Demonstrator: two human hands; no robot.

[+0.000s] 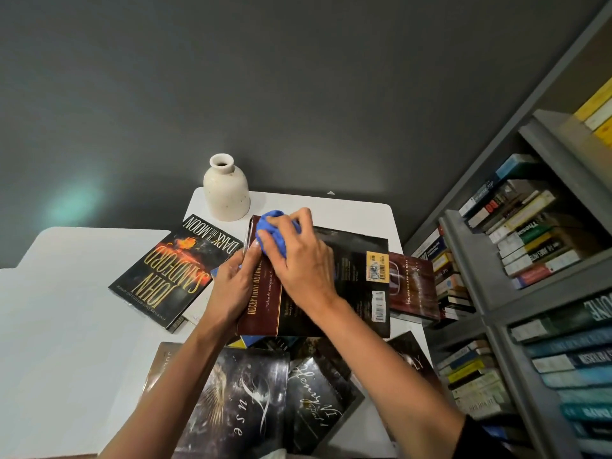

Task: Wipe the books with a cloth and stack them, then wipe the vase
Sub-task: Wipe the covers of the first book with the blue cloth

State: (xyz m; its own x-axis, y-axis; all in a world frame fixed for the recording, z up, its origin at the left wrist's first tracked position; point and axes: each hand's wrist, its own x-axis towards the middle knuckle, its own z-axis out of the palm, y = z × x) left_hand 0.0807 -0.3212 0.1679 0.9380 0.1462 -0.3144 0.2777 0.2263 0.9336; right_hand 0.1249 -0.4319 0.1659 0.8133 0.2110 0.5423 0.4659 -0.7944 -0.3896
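Observation:
A dark book (351,279) with a maroon flap and barcode stickers lies back cover up in the middle of the white table (66,309). My right hand (298,256) grips a bunched blue cloth (273,230) and presses it on the book's far left corner. My left hand (233,286) holds the book's left edge, fingers curled round it. A cream ceramic vase (226,188) stands upright just behind the book. A black paperback with gold lettering (175,270) lies to the left.
Several dark books (265,399) lie overlapping at the table's near edge. A maroon book (414,286) pokes out at the right. A grey bookshelf (530,276) full of books stands close on the right. A dark grey wall rises behind.

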